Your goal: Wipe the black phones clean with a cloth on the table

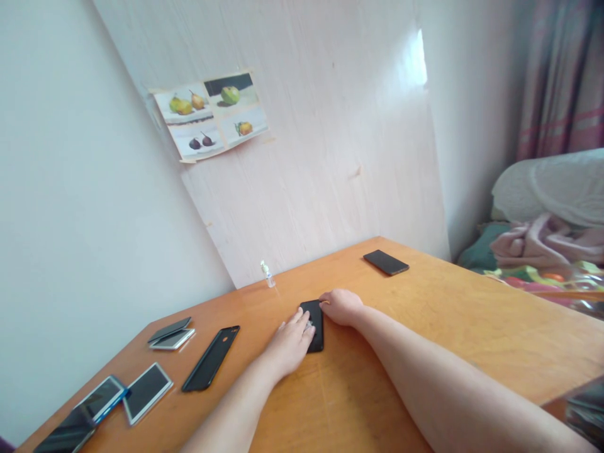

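Observation:
A black phone (318,336) lies on the wooden table in front of me. My left hand (290,343) rests over its left side, fingers closed and pressed down on its face. Under those fingertips shows a small whitish crumpled piece (309,325); whether it is cloth or paper I cannot tell. At the phone's upper right edge, my right hand (342,307) has its fingers curled against it, gripping that corner. To the left lies an empty black phone case (211,360), its inside facing up.
A small clear pump bottle (267,275) stands near the wall. Another dark phone (385,262) lies at the back right. Several more phones, among them a white-framed one (148,391), lie at the left of the table (462,314). Fruit pictures (212,116) hang on the wall.

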Demonstrator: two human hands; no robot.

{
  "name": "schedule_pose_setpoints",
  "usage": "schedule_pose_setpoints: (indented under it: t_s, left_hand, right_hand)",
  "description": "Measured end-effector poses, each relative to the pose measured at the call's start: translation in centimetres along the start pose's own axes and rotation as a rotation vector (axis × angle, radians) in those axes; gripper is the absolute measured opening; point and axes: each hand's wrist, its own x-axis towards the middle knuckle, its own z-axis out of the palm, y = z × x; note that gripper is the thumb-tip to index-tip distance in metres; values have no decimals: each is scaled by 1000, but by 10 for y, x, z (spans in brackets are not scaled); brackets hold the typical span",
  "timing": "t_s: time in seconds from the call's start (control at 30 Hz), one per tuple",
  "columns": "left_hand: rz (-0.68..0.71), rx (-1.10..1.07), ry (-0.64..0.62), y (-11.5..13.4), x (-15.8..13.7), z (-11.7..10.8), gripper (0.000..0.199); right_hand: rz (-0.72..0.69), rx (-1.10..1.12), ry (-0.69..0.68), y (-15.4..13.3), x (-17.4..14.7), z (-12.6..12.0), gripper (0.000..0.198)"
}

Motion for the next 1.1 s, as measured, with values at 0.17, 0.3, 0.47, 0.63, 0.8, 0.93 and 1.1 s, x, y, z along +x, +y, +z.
schedule_pose_setpoints:
  t_s: [0.17,0.3,0.47,0.63,0.8,0.93,1.1]
  left_hand:
    - [-80,-123,87,-12,-21,-11,71]
    - [-209,-55,100,-10,-39,-18,82]
    - [-159,-4,86,2,-50,-13,82]
    - [-111,-62,142,1,-49,-12,59]
    - [-71,-129,250,-8,-47,-14,29]
    - [-71,-369,324,-16,-44,-12,11]
    - [-125,-689,384,-17,-40,-15,22]
  right_hand:
    - [25,16,14,1,1,1,36]
    - [14,15,10,1,0,1,42]
    - [-23,-14,-32,-2,-4,-2,40]
    - [-12,-63,-36,-5,-8,-2,40]
    - [-35,-75,-21,-9,-13,1,34]
    - [-63,-38,46,-17,-18,3,31]
    - [-176,143,122,-33,-29,3,34]
